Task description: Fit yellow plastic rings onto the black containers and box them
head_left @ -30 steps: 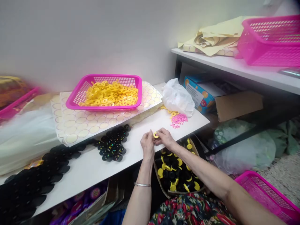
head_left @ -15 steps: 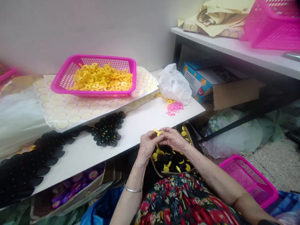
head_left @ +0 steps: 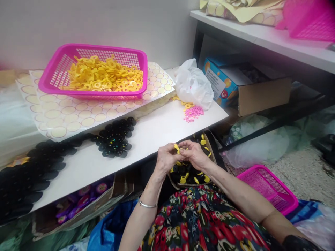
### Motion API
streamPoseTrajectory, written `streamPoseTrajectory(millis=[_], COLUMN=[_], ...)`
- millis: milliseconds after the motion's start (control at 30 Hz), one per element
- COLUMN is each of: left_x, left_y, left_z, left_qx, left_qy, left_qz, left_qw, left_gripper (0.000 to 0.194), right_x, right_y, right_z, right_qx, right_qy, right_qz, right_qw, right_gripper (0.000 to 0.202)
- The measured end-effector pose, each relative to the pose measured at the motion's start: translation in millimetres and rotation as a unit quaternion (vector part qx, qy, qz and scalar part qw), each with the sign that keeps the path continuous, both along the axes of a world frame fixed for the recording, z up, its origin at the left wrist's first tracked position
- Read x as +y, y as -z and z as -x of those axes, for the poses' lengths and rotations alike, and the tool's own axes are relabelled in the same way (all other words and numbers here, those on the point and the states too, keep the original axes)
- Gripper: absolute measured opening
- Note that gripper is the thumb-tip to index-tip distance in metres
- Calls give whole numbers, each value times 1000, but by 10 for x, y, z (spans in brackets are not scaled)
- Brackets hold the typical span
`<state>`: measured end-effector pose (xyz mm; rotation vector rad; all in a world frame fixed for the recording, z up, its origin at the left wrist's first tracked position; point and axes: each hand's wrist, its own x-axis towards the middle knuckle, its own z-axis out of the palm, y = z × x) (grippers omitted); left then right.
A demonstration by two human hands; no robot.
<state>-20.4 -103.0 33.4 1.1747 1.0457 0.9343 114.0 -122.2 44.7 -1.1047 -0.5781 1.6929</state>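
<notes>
While pinching a small yellow plastic piece between nearly closed fingers of left hand and right hand over the carton, apparently adjusted it; next, probably needed a steady fingertip grip. Noticed tiny pink pieces on the white table, a pink basket upon printed sheets, and a grey wall.

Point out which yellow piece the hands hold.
The yellow piece between the left hand and right hand; similar ones lie heaped in the pink basket.
</notes>
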Motion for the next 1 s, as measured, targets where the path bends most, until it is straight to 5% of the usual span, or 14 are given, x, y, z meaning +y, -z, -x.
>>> streamPoseTrajectory(millis=[233, 367, 500, 767, 1000], left_x=[-82, -100, -95, -179, -254], left_y=[-84, -69, -16, -81, -23], left_z=[-51, -20, 49, 71, 7], left_qx=[85, 73, 18, 18, 60], left_qy=[5, 10, 98, 199, 211], left_qz=[-150, -181, -169, -136, -176], left_qw=[985, 981, 981, 970, 960], left_gripper=[28, 33, 34, 36, 36], right_x=[-86, -127, -94, -68, -187], right_y=[-19, -34, 27, 159, 123], right_z=[12, -60, -151, -369, -359], right_qx=[77, 104, 97, 98, -1], right_qy=[22, -41, -140, -276, -262], right_qz=[26, 65, 121, 27, -24], right_qw=[996, 992, 978, 956, 965], right_gripper=[37, 30, 36, 45, 39])
